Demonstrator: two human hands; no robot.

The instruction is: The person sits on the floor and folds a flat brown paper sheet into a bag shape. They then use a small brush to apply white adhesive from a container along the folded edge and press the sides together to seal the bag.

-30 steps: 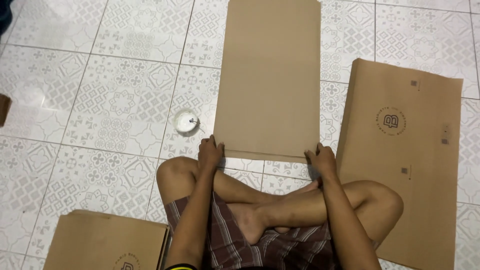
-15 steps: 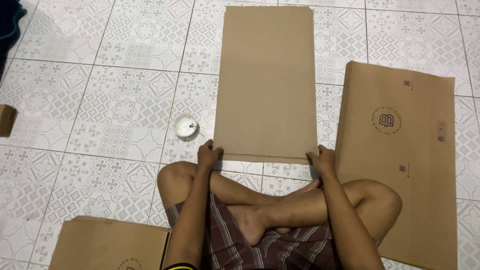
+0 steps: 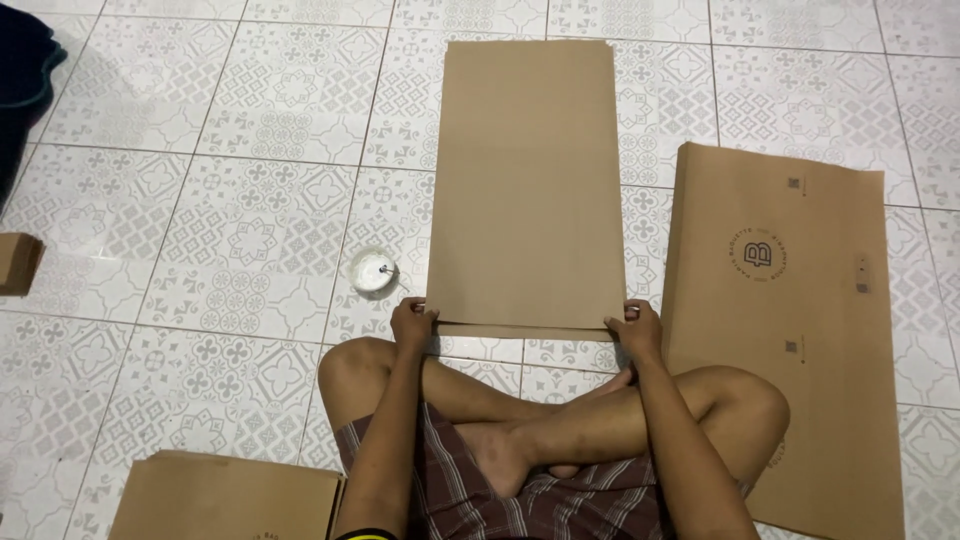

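- We count three flat brown cardboard sheets: one plain (image 3: 525, 180), one printed (image 3: 790, 330), one near our knee (image 3: 225, 495).
- We count one small round white dish (image 3: 372, 271).
- We count two hands: left (image 3: 413, 322), right (image 3: 634, 326).

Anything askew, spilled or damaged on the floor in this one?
Nothing stands out. Both hands, left hand and right hand, pinch the near edge of a flat brown paper sheet; the small white dish sits upright, unspilled.

Both arms reach forward over crossed legs; the left hand (image 3: 413, 323) and right hand (image 3: 634, 327) are level, fingers curled closed in a pinch.
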